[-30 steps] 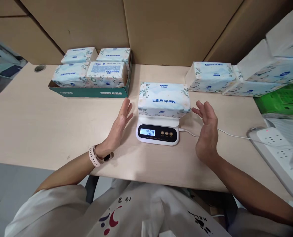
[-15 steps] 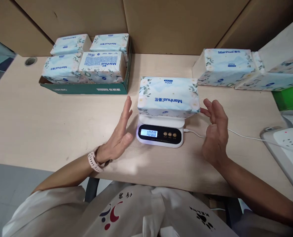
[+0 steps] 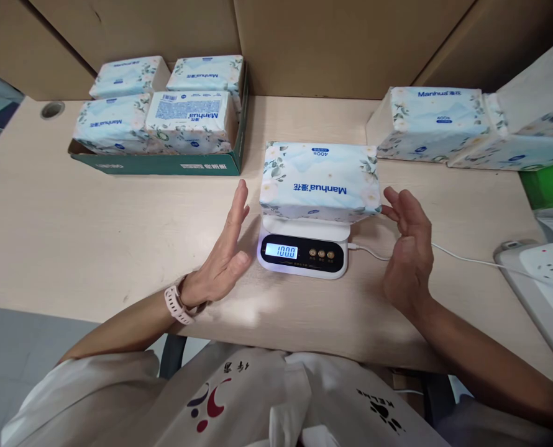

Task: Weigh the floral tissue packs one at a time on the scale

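A blue and white tissue pack (image 3: 320,177) with a flower print lies on a small white digital scale (image 3: 304,256). The lit display (image 3: 281,251) reads 100.0. To the left of the scale my left hand (image 3: 223,264) is held with fingers stretched out, apart from the pack and holding nothing. On the other side my right hand (image 3: 409,254) stands open, fingers partly curved and empty. Its fingertips are close to the pack's right end; whether one touches cannot be made out.
A green box (image 3: 164,162) with several tissue packs stands at the back left. More tissue packs (image 3: 432,124) are stacked at the back right. A white cable (image 3: 463,256) runs from the scale to a power strip (image 3: 549,267). Cardboard panels (image 3: 332,49) border the table's back.
My view has shifted slightly. Both hands keep nearly the same pose beside the scale, the pack stays on it, and the reading is still 100.0.
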`<control>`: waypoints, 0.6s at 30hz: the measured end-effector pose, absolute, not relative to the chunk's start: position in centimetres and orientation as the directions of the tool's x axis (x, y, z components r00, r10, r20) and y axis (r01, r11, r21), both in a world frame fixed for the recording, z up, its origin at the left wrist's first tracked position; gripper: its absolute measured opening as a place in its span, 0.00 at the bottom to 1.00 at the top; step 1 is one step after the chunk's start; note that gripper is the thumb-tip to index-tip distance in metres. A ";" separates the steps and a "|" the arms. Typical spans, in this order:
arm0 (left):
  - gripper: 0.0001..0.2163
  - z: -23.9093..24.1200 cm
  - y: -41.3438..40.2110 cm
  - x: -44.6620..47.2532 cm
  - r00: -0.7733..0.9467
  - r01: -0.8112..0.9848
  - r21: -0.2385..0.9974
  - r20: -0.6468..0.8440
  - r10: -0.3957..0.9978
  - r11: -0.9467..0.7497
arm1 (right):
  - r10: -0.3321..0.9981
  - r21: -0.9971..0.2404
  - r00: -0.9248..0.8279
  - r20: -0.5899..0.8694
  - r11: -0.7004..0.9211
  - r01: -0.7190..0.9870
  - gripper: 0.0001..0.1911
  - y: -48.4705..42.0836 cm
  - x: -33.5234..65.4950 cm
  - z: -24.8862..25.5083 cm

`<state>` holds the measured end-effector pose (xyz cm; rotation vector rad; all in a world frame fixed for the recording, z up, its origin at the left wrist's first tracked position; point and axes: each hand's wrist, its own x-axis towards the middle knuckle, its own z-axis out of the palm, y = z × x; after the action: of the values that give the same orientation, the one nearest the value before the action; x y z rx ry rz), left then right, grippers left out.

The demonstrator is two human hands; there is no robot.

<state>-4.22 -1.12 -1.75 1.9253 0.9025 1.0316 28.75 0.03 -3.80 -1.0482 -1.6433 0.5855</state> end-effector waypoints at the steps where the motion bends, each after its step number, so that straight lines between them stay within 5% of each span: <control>1: 0.42 -1.7 -1.1 -4.2 0.424 0.226 0.859 0.338 0.840 -0.460 | 0.862 -0.798 -0.064 0.503 0.492 0.348 0.29 0.0 28.8 -3.8; 18: 0.38 -1.3 -1.4 -4.1 0.408 0.232 0.861 0.336 0.849 -0.453 | 0.883 -0.804 -0.088 0.461 0.457 0.380 0.29 -0.5 28.8 -3.6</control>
<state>-4.09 -1.36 -1.35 1.9131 0.9222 1.0404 28.77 -0.53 -3.64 -1.1026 -1.6769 0.6107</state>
